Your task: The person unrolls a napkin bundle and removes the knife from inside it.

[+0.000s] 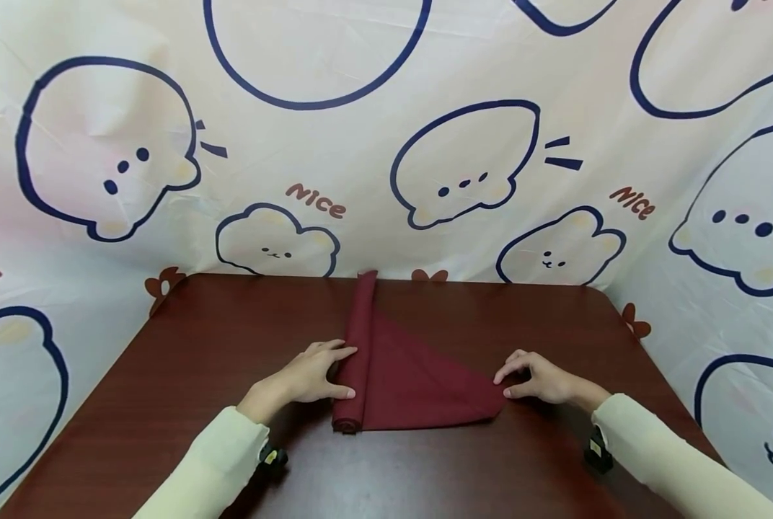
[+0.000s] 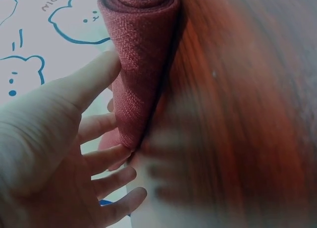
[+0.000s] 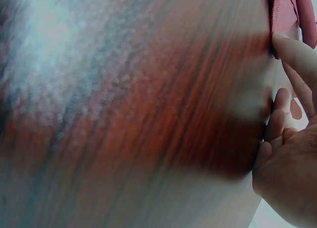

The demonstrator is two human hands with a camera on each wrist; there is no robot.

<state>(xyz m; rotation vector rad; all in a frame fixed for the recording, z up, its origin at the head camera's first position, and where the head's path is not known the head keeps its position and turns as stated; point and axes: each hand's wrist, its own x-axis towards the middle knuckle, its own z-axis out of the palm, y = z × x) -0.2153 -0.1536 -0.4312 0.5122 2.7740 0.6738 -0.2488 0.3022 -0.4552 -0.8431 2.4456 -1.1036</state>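
Glossy, wood-grained table (image 1: 451, 472) bears a coarsely woven maroon cloth (image 1: 425, 382), its rolled tube (image 1: 360, 324) against the left hand's (image 1: 310, 373) spread, unclenched fingertips. The unrolled part tapers flat to the right hand's (image 1: 545, 378) fingertips; whether they pinch it, I cannot tell.

Maroon, seemingly woven cloth (image 1: 402, 382), left side rolled

2 pale cream sleeves (image 1: 208, 465), 2 black wrist-worn devices (image 1: 281, 458), small yellowish patches (image 1: 270, 457), bare hands (image 1: 310, 375)
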